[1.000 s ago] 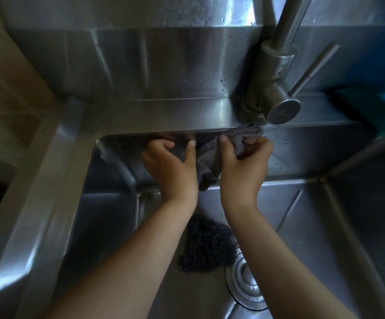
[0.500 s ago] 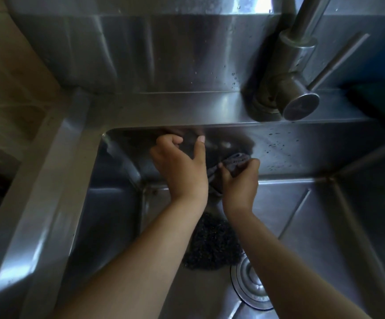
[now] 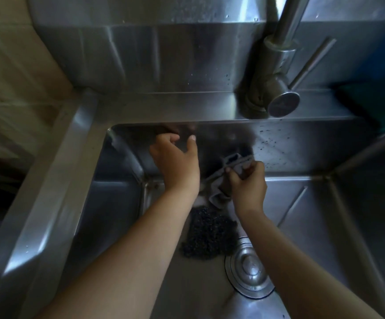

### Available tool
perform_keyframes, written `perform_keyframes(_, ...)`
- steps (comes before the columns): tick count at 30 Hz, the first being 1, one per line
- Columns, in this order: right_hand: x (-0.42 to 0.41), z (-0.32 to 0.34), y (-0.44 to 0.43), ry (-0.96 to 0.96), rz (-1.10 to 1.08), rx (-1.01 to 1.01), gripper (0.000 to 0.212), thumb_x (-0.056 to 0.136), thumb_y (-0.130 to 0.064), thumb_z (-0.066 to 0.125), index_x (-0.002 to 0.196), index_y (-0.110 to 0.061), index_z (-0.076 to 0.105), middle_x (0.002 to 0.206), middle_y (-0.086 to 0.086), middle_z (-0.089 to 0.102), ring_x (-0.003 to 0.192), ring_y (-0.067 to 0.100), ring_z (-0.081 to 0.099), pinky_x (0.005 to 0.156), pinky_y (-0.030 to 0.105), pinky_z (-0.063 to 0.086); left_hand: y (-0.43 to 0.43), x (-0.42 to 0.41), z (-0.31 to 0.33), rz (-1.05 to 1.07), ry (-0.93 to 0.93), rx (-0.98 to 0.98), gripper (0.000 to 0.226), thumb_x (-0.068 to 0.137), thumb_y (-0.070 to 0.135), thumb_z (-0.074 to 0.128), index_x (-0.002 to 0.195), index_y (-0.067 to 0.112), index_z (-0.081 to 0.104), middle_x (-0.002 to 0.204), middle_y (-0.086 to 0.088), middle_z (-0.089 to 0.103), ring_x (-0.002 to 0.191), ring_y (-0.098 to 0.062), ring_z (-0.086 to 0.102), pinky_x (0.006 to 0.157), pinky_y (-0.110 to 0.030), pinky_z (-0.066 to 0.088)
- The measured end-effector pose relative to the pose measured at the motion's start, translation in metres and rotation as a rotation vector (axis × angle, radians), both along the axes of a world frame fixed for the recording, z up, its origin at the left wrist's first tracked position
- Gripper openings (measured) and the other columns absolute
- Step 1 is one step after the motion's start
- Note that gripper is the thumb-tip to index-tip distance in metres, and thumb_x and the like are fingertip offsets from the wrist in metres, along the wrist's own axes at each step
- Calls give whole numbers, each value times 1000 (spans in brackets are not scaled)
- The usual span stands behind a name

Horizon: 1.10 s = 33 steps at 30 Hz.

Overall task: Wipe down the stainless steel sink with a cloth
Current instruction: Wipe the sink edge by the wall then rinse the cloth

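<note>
With the right hand [image 3: 247, 187] gripping the bunched cloth [image 3: 234, 168] low against the back wall of the sink [image 3: 313, 157] and the left hand [image 3: 177, 164] loosely curled, empty, beside it, better flatten the cloth and press overlapping strokes toward the droplets [image 3: 267, 140].

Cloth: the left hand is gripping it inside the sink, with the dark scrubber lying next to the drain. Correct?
Not quite. The head view shows the right hand gripping the cloth inside the sink; the left hand holds nothing. The dark scrubber does lie next to the drain.
</note>
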State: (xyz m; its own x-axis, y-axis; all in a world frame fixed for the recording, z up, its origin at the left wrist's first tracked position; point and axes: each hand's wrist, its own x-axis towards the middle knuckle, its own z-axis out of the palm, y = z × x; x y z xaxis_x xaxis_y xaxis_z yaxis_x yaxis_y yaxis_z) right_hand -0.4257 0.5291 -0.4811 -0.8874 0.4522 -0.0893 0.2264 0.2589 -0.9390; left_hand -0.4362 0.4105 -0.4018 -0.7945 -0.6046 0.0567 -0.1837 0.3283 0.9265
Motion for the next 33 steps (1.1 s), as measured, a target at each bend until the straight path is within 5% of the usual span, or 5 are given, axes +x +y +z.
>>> perform_keyframes(3, 13, 14, 8, 47, -21, -72, 32, 79, -14, 72, 78, -29, 43, 84, -9, 58, 77, 2, 55, 62, 5, 40, 0, 8, 3, 12, -26, 2, 27, 83, 20, 65, 102, 6, 51, 94, 4, 33, 103, -30, 50, 94, -41, 41)
perform_keyframes(11, 33, 58, 28, 127, -23, -168, 26, 80, -14, 71, 92, -13, 48, 82, -11, 58, 71, -4, 55, 60, 3, 43, 15, 32, 21, -30, -45, 33, 21, 85, 23, 63, 93, 17, 45, 109, -9, 46, 92, -19, 51, 78, -28, 41)
perform_keyframes(18, 50, 81, 42, 167, -25, -95, 34, 78, -9, 70, 80, -30, 44, 81, -14, 57, 68, -19, 52, 56, -1, 39, 30, 38, 27, -138, -68, 117, 20, 86, 23, 61, 93, 15, 44, 111, -15, 50, 91, -20, 51, 79, -27, 40)
perform_keyframes(33, 39, 100, 54, 254, -46, -88, 33, 80, -15, 69, 82, -34, 43, 90, -6, 59, 78, -8, 56, 63, 2, 42, 58, 32, 21, -144, -59, 181, 24, 86, 23, 62, 96, 17, 41, 110, -16, 54, 95, -25, 55, 86, -37, 47)
